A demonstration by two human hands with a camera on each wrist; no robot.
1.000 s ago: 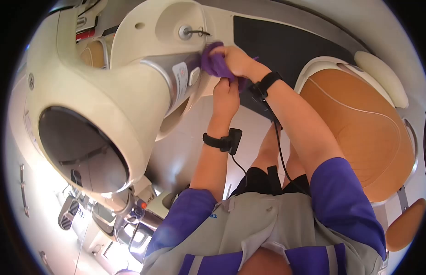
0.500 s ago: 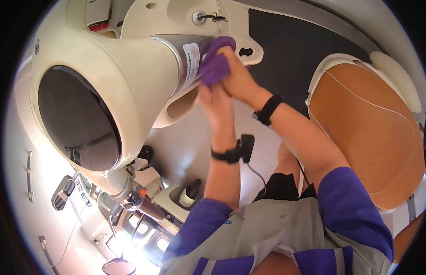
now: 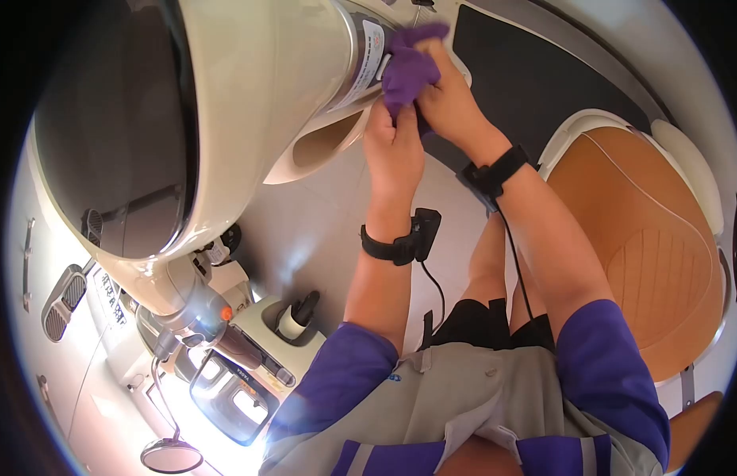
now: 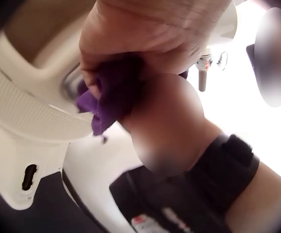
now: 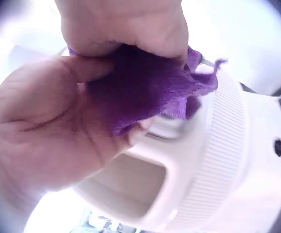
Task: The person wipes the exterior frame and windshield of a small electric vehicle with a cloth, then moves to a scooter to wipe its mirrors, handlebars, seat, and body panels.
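Note:
A purple cloth [image 3: 408,67] is pressed against the silver labelled collar [image 3: 360,47] of a large cream hood machine [image 3: 249,103] with a dark visor. My right hand [image 3: 452,99] grips the cloth from above and the right. Just below it, my left hand [image 3: 392,151] pinches the cloth's lower part. The left wrist view shows my left hand [image 4: 150,34] curled round the cloth [image 4: 111,97]. In the right wrist view my right hand [image 5: 126,24] bunches the cloth [image 5: 145,87] while my left hand [image 5: 38,131] presses a thumb on it.
An orange padded seat [image 3: 646,238] with a cream rim stands at the right. A black mat [image 3: 543,71] lies beyond the hands. Below the hood are a stand with knobs [image 3: 202,309], a small round mirror [image 3: 170,456] and pale floor tiles [image 3: 305,238].
The view has swung closer under the hood, which now fills the upper left. Both hands have stayed on the cloth and slid it along the silver collar.

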